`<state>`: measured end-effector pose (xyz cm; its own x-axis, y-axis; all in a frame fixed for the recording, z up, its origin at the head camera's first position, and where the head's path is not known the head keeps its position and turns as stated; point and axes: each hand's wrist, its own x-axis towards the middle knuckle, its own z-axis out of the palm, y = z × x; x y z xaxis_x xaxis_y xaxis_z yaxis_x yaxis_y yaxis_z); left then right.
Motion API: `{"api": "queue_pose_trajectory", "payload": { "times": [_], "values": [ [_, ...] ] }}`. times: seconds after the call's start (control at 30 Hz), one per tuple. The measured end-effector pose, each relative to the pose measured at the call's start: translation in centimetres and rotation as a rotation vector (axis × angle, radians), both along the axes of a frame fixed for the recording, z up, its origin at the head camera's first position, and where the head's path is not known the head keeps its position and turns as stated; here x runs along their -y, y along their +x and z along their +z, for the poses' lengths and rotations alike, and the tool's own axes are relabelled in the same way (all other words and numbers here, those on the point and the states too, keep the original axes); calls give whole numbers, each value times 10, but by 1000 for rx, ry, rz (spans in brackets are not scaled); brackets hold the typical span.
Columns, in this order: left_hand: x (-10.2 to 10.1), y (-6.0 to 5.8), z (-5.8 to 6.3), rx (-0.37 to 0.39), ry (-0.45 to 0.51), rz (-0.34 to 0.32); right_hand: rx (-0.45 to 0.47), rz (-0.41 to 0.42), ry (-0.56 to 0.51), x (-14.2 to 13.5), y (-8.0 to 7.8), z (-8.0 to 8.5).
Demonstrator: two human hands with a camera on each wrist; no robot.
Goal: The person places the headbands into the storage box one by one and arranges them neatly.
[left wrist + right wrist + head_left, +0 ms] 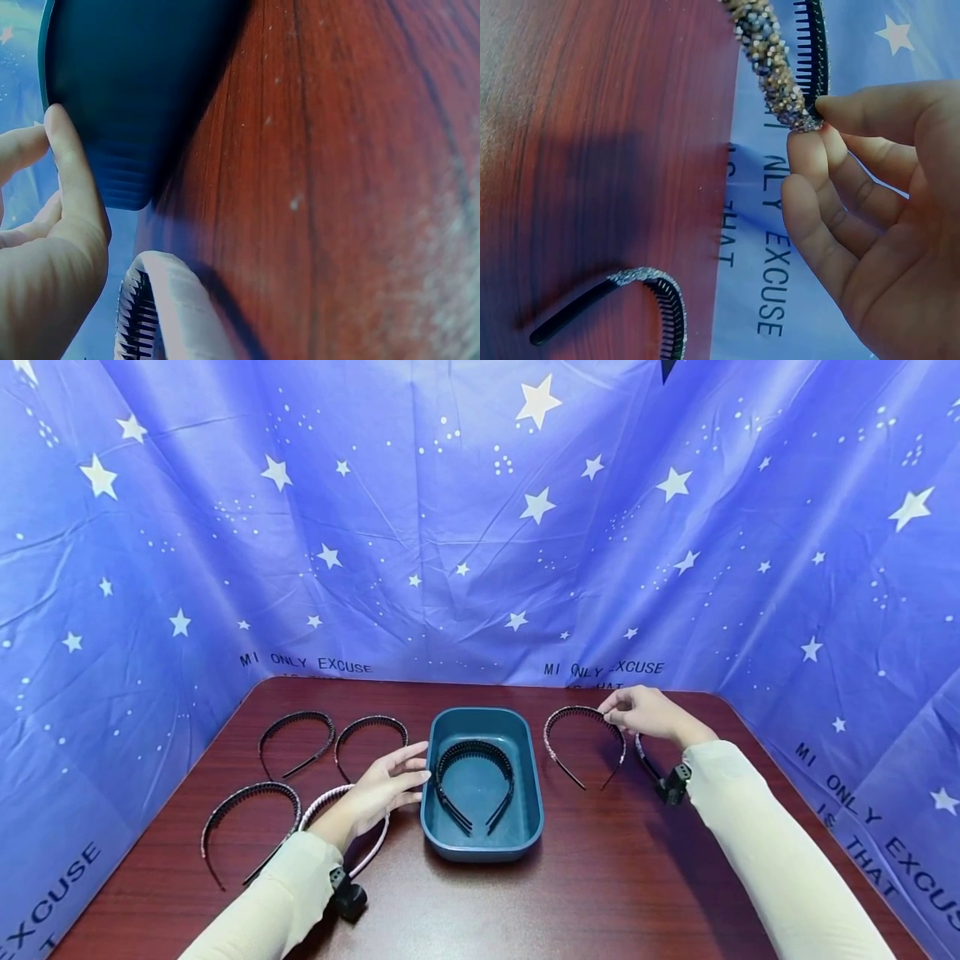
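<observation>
In the head view, my right hand (648,714) pinches a beaded headband (547,737) at the top of its arch, right of a teal bin (483,853). The right wrist view shows its gold and dark beads (769,64) and black inner teeth, held between thumb and fingertips. My left hand (375,797) touches the bin's left rim with its fingers extended. Inside the bin lie black toothed headbands (474,747), nested together; their number is hard to tell. A pale pink wrapped headband (180,307) lies under my left wrist.
Three dark toothed headbands lie on the left of the table: one at the back left (303,714), one beside it (375,720), one nearer (255,787). Another headband with silvery trim (641,274) lies by my right wrist. A blue star-printed curtain (450,527) surrounds the brown table (525,910).
</observation>
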<state>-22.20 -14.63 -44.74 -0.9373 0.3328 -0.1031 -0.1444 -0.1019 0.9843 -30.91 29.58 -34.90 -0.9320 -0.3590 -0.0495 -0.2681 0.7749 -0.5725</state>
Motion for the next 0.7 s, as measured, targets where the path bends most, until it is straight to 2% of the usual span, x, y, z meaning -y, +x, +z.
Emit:
{"api": "queue_pose_trajectory", "payload": {
  "times": [0.4,0.7],
  "values": [
    [0,0,0,-4,-2,-6,-31,37,23,15,3,10],
    [0,-1,-1,0,7,-8,-37,79,3,33,0,9]
  ]
}}
